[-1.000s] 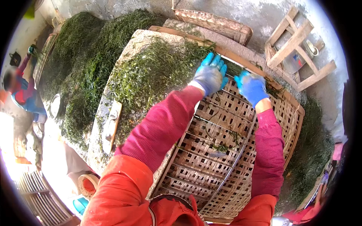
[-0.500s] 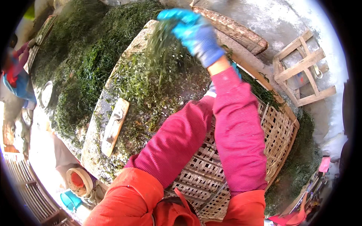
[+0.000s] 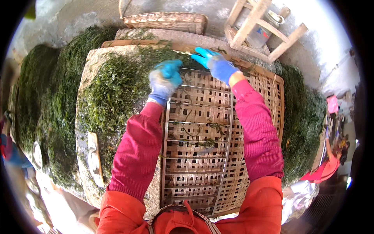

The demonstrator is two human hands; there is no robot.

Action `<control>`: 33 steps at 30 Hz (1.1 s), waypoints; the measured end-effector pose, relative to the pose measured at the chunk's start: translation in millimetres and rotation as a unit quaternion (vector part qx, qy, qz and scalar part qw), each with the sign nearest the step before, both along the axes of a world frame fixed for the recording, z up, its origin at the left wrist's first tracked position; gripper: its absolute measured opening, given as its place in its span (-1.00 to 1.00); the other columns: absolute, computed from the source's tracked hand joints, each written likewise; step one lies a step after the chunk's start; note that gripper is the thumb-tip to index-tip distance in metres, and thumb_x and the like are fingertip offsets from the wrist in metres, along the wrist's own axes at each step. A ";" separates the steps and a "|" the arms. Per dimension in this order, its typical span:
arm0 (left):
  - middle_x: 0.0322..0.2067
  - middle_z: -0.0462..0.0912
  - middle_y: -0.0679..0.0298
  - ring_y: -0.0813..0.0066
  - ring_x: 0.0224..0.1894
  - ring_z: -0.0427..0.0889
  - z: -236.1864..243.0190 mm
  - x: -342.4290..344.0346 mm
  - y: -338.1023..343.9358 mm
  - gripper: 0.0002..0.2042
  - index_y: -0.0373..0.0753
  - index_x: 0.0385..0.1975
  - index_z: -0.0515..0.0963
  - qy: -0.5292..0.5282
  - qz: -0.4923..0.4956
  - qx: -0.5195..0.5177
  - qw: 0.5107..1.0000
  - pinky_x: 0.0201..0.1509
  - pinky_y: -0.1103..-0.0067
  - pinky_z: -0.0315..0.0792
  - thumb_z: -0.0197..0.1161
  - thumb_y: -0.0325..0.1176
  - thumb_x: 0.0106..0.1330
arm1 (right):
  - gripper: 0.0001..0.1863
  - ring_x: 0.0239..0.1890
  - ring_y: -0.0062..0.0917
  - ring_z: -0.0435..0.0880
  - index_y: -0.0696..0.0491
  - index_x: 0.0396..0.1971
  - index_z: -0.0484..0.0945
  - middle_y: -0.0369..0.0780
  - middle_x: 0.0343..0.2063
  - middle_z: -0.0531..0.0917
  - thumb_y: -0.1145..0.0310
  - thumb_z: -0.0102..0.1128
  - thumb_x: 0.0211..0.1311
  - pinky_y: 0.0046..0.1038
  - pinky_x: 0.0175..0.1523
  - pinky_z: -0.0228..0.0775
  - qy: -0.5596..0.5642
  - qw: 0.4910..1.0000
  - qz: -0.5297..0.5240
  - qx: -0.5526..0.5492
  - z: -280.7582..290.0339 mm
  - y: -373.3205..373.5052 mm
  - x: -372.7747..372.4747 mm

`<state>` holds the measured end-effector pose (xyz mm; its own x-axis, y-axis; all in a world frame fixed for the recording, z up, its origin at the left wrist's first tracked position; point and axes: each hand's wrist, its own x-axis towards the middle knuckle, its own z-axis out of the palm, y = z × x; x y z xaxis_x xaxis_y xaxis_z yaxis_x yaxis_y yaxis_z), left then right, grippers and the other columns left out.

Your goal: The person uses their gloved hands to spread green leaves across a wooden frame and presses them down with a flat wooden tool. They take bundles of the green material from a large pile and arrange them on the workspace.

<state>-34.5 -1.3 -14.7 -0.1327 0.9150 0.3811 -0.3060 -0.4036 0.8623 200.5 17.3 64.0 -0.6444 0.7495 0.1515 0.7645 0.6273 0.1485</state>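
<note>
My left hand [image 3: 165,80], in a blue and teal glove, is closed by the top left corner of a metal rack [image 3: 170,123]. Whether its curled fingers hold anything is hidden. Farther right, my gloved right hand [image 3: 218,65] has its fingers stretched out and apart, by the rack's far end, with nothing visible in them. The rack lies on a woven bamboo tray [image 3: 257,128], with a few green strands on its bars. Left of the rack, wet green seaweed [image 3: 113,84] is heaped on a board [image 3: 87,72].
A wooden block with a metal fitting [image 3: 94,158] lies on the board's near left part. More seaweed is piled left [image 3: 58,113] and right [image 3: 300,124]. Beyond the tray stand a wooden frame stool [image 3: 249,25] and a shallow trough [image 3: 167,21]. Another person [image 3: 331,167] is at the right.
My right hand has let go of its seaweed clump and is now by the rack. My left hand has come out from behind my right arm. The view has turned.
</note>
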 end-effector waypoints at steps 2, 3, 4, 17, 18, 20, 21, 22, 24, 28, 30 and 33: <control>-0.18 0.70 0.20 0.51 -0.33 0.57 -22.3 -6.6 16.6 -0.71 -0.41 0.02 0.60 0.125 0.129 0.109 0.978 -0.17 0.61 0.50 0.11 -0.52 0.34 | -0.28 0.40 -0.14 0.41 -0.10 0.38 0.42 -0.13 0.39 0.43 0.72 0.06 0.19 -0.20 0.44 0.34 0.078 0.992 -0.053 0.088 -18.2 -12.2 47.8; -0.07 0.69 0.17 0.39 -0.18 0.60 -17.6 -3.4 14.8 -0.65 -0.32 0.11 0.58 0.212 0.179 0.133 0.952 -0.02 0.51 0.50 0.16 -0.47 0.34 | -0.33 0.42 -0.16 0.39 -0.08 0.35 0.46 -0.15 0.40 0.43 0.69 0.10 0.21 -0.19 0.45 0.32 0.114 0.982 -0.079 0.130 -25.0 -19.0 68.7; 0.05 0.67 0.15 0.27 -0.02 0.63 -3.9 -3.4 8.6 -0.58 -0.24 0.21 0.56 0.293 0.239 0.155 0.913 0.12 0.41 0.51 0.20 -0.41 0.33 | -0.51 0.44 -0.20 0.37 -0.05 0.25 0.56 -0.18 0.39 0.45 0.48 0.16 0.31 -0.13 0.47 0.25 0.129 0.973 -0.116 0.154 -26.0 -25.8 77.5; 0.39 0.45 0.29 0.06 0.55 0.16 47.2 -20.4 3.8 -0.45 -0.08 0.36 0.47 0.795 0.056 0.223 0.562 0.62 -0.04 -0.39 -0.10 0.08 0.53 | -0.47 0.53 -0.37 0.23 -0.17 0.31 0.52 -0.33 0.43 0.42 -0.10 -0.11 0.53 -0.02 0.65 -0.35 -0.099 0.986 -0.102 0.092 -14.4 -44.5 30.4; 0.40 0.43 0.25 0.06 0.55 0.15 48.2 -12.8 4.3 -0.43 -0.11 0.37 0.45 0.802 0.040 0.212 0.557 0.62 -0.03 -0.38 -0.11 0.09 0.53 | -0.46 0.52 -0.37 0.25 -0.13 0.30 0.53 -0.32 0.41 0.44 -0.09 -0.09 0.53 -0.04 0.66 -0.34 -0.050 0.984 -0.049 0.161 -24.0 -43.0 27.6; 0.43 0.38 0.18 0.06 0.56 0.13 55.3 0.1 10.3 -0.39 -0.18 0.40 0.41 0.826 0.000 0.187 0.531 0.63 -0.01 -0.37 -0.13 0.10 0.53 | -0.42 0.52 -0.37 0.25 -0.02 0.29 0.53 -0.26 0.38 0.49 -0.09 -0.07 0.52 -0.11 0.66 -0.31 -0.057 0.983 -0.053 0.164 -45.1 -44.6 26.6; 0.44 0.37 0.19 0.11 0.56 0.13 63.0 -5.9 11.1 -0.41 -0.12 0.41 0.40 0.831 -0.023 0.180 0.526 0.66 0.08 -0.40 -0.10 0.09 0.53 | -0.42 0.52 -0.37 0.24 -0.02 0.29 0.53 -0.25 0.38 0.48 -0.09 -0.08 0.52 -0.11 0.66 -0.31 -0.036 0.988 -0.096 0.118 -47.0 -47.6 27.4; 0.43 0.38 0.21 0.14 0.56 0.14 72.5 -16.5 16.9 -0.43 -0.07 0.41 0.40 0.812 -0.074 0.177 0.551 0.66 0.13 -0.38 -0.06 0.09 0.52 | -0.42 0.52 -0.38 0.24 -0.03 0.29 0.53 -0.24 0.38 0.48 -0.10 -0.09 0.52 -0.11 0.66 -0.31 -0.018 0.987 -0.138 0.076 -40.6 -50.8 36.6; 0.42 0.40 0.17 0.25 0.57 0.11 107.9 -27.6 17.2 -0.40 0.04 0.40 0.42 0.746 -0.170 0.052 0.642 0.68 0.23 -0.30 0.17 0.12 0.41 | -0.45 0.50 -0.36 0.29 0.00 0.28 0.54 -0.21 0.38 0.47 -0.04 -0.04 0.53 -0.16 0.64 -0.17 0.030 0.987 -0.153 0.038 -37.6 -60.0 64.6; 0.46 0.29 0.05 -0.01 0.55 0.09 110.1 -82.8 39.7 -0.32 -0.07 0.34 0.48 0.689 -0.031 0.097 0.717 0.64 0.15 -0.07 0.44 0.07 0.23 | -0.54 0.26 -0.23 0.61 0.05 0.23 0.57 -0.12 0.34 0.51 0.12 0.16 0.47 -0.24 0.36 0.45 0.206 0.973 -0.050 0.094 -23.2 -52.7 65.4; 0.48 0.26 0.06 -0.08 0.54 0.11 102.4 -90.5 57.7 -0.33 -0.12 0.29 0.53 0.791 0.014 0.118 0.600 0.62 0.12 0.00 0.45 0.07 0.22 | -0.54 0.14 -0.21 0.68 0.06 0.18 0.60 -0.11 0.30 0.54 0.09 0.12 0.47 -0.23 0.24 0.54 0.261 0.961 -0.006 0.094 -21.6 -38.4 28.2; 0.43 0.31 -0.01 -0.06 0.53 0.13 104.4 -53.7 79.9 -0.39 -0.09 0.30 0.50 0.833 -0.022 0.124 0.539 0.58 0.16 0.10 0.48 -0.21 0.21 | -0.57 0.04 -0.21 0.71 0.03 0.06 0.66 -0.14 0.23 0.61 0.04 0.03 0.49 -0.19 0.23 0.50 0.244 0.965 -0.047 -0.090 -23.1 -20.7 -37.0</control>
